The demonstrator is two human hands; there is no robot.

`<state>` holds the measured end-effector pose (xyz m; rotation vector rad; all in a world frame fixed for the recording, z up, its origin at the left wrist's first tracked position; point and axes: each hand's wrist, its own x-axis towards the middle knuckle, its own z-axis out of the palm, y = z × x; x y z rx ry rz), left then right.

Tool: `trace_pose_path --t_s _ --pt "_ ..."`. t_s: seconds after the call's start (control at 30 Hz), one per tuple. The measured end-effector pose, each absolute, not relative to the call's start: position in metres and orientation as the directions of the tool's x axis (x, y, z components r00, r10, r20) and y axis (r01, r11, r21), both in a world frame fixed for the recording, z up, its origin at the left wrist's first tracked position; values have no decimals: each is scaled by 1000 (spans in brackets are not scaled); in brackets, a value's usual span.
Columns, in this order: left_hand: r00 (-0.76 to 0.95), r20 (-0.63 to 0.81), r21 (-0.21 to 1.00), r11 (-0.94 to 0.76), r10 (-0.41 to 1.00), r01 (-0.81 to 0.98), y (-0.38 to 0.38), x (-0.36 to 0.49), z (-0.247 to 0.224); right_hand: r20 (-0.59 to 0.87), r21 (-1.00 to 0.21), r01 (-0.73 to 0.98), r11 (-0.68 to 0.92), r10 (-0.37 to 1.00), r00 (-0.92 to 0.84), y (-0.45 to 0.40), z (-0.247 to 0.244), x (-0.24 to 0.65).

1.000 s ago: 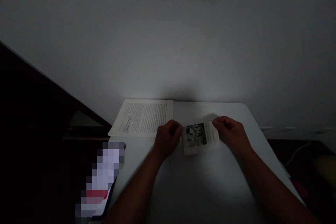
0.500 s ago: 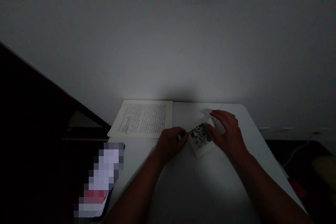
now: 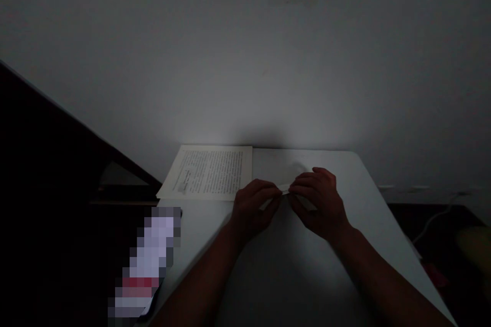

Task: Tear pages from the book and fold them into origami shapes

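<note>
A small folded piece of paper [image 3: 284, 189] is held between my two hands over the white table, seen nearly edge-on as a thin pale strip. My left hand [image 3: 256, 207] pinches its left end between thumb and fingers. From the other side, my right hand [image 3: 316, 199] pinches the right end, with the fingers bent together. Most of the paper is hidden behind the fingers. To the left of my left hand, a printed sheet [image 3: 215, 171] lies flat on the table.
The white table [image 3: 383, 265] meets a grey wall [image 3: 230, 61] at its back edge. A phone-like object [image 3: 151, 260], pixelated, is at the table's left edge. Beyond the right edge are a pale cable [image 3: 431, 219] and a red item [image 3: 435, 274].
The folded paper has gone from face-up, with its printed picture showing, to nearly edge-on. My right hand moved left and closed on it; my left hand shifted slightly right.
</note>
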<state>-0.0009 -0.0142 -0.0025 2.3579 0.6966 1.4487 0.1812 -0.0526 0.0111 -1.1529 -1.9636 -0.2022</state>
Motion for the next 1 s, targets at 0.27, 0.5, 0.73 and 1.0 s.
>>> trace_pose_path --t_s 0.27,0.5,0.73,1.0 --pt "365 811 411 -889 458 202 -16 -1 0 765 -215 808 549 609 -210 -57 15 177" --pt "327 653 624 -730 683 278 -19 0 -3 698 -234 864 445 696 -169 -54 18 191" --pt "511 348 544 -613 786 573 -10 1 -18 213 -267 908 323 939 -271 -38 -4 204" --pt "695 285 372 -744 660 555 -6 -4 -16 284 -232 915 329 923 -260 -37 -16 205"
